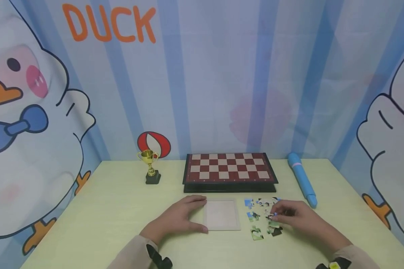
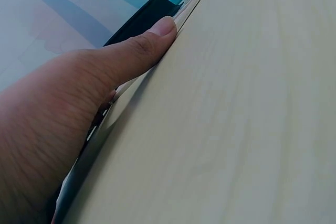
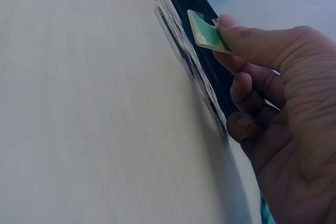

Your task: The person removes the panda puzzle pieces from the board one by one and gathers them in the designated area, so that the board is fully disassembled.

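A shallow, pale square puzzle tray point(image 1: 221, 215) lies flat on the table. My left hand point(image 1: 178, 216) rests at its left side, fingers at the upper corner and thumb at the lower corner. The thumb point(image 2: 142, 45) lies straight along the tray's edge in the left wrist view. Between thumb and fingertips, my right hand point(image 1: 297, 215) pinches a puzzle piece point(image 3: 206, 34), which shows green and yellow in the right wrist view. It is held over the loose puzzle pieces point(image 1: 256, 232), which lie in rough rows right of the tray, some hidden by this hand.
Behind the tray sits a red and white checkered board point(image 1: 229, 167) with a dark base. A small gold trophy cup point(image 1: 150, 164) stands at the back left. At the back right lies a blue microphone-shaped object point(image 1: 302, 179). A duck-print curtain point(image 1: 208, 74) hangs behind the table.
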The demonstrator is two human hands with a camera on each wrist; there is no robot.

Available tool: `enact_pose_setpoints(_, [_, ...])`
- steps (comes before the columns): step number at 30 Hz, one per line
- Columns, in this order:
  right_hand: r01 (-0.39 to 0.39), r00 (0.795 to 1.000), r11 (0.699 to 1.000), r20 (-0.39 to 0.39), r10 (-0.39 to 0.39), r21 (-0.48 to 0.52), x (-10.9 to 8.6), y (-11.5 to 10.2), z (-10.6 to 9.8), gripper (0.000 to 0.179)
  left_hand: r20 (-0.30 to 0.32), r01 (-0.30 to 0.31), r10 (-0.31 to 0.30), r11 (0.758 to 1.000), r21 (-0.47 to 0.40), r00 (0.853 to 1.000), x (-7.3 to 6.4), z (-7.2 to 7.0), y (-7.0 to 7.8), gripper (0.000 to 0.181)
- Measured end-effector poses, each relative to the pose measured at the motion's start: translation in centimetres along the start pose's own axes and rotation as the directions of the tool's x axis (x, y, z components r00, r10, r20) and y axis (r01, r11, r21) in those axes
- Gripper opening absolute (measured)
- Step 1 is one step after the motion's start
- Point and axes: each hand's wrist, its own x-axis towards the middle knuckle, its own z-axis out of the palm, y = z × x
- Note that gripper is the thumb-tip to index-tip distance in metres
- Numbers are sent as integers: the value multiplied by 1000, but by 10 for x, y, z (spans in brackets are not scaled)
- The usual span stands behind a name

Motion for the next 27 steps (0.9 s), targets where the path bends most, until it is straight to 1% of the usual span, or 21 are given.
enact_pose_setpoints(3, [-19, 1000, 1000, -18, 19, -1, -18, 9, -14, 5, 2, 2, -2, 1000, 0, 1000, 0, 0, 0, 101])
enact_pose_setpoints(5, [-31, 999, 999, -14, 31, -8, -28, 13, -21, 5, 5, 5, -5, 1000, -2, 1000, -1, -1, -1, 101])
enact_pose_setpoints(9, [-41, 999, 999, 6, 41, -1, -38, 16, -28, 5, 6, 9, -9, 1000, -4, 1000, -3, -2, -2, 100])
enact_pose_setpoints(14, [-11, 999, 1000, 45, 10, 22, -38, 15, -28, 6, 4, 16, -16, 1000, 1, 1000, -4, -3, -3, 100])
enact_pose_setpoints(18, [-2, 998, 1000, 60, 2, 0, -36, 14, -26, 7, 10, 18, -18, 1000, -6, 1000, -4, -3, -3, 100])
enact_pose_setpoints(20, [23, 998, 999, 51, -22, -26, -36, 14, -25, 10, 14, 22, -22, 1000, -9, 1000, -4, -2, -3, 101])
enact_pose_setpoints(24, [97, 995, 993, 23, -95, -74, -34, 17, -23, 14, 11, 21, -21, 1000, -6, 1000, -4, -1, -4, 101])
enact_pose_setpoints(27, [107, 994, 989, 12, -107, -104, -34, 18, -22, 15, 6, 18, -18, 1000, 2, 1000, -3, 0, -5, 101])
